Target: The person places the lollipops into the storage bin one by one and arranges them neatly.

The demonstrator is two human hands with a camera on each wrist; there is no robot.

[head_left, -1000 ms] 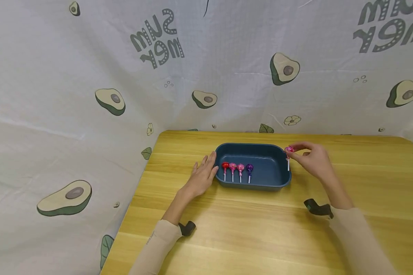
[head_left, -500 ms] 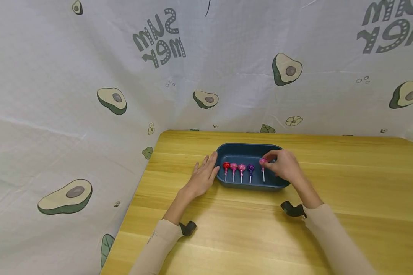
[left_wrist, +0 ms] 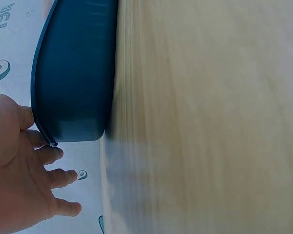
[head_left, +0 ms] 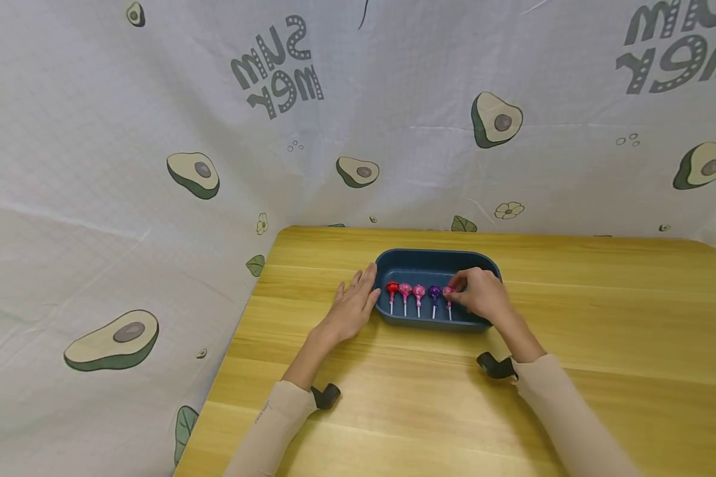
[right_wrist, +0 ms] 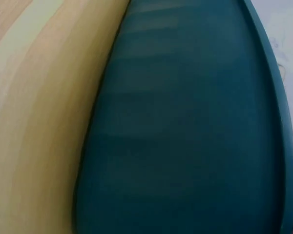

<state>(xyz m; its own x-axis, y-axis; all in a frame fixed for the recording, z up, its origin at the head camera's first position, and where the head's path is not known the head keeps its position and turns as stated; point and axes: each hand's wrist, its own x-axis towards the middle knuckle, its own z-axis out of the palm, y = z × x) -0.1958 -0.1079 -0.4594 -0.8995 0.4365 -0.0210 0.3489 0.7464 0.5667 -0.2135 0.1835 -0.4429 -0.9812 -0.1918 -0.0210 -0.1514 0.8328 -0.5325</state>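
Note:
A dark blue oval-ended tray [head_left: 417, 264] stands on the wooden table. Along its front side lies a row of lollipops: a red lollipop [head_left: 392, 288], two pink ones, and a purple lollipop [head_left: 434, 291]. Just right of the purple one, my right hand [head_left: 483, 293] pinches another pink lollipop [head_left: 448, 291] by its head, its white stick pointing toward me. My left hand [head_left: 351, 306], fingers straight and spread, rests against the tray's left end. In the right wrist view the tray's outer wall [right_wrist: 176, 117] fills most of the picture, so the pinching fingers are hidden.
The wooden table [head_left: 394, 397] extends in front of the tray and to its right. A white cloth [head_left: 406, 165] printed with avocados hangs behind the table and along its left side. A black wrist mount [head_left: 495, 366] sticks out from each sleeve.
My right hand has carried the pink lollipop from over the tray's right rim leftward and down into the tray, beside the purple one. My left hand has stayed at the left end.

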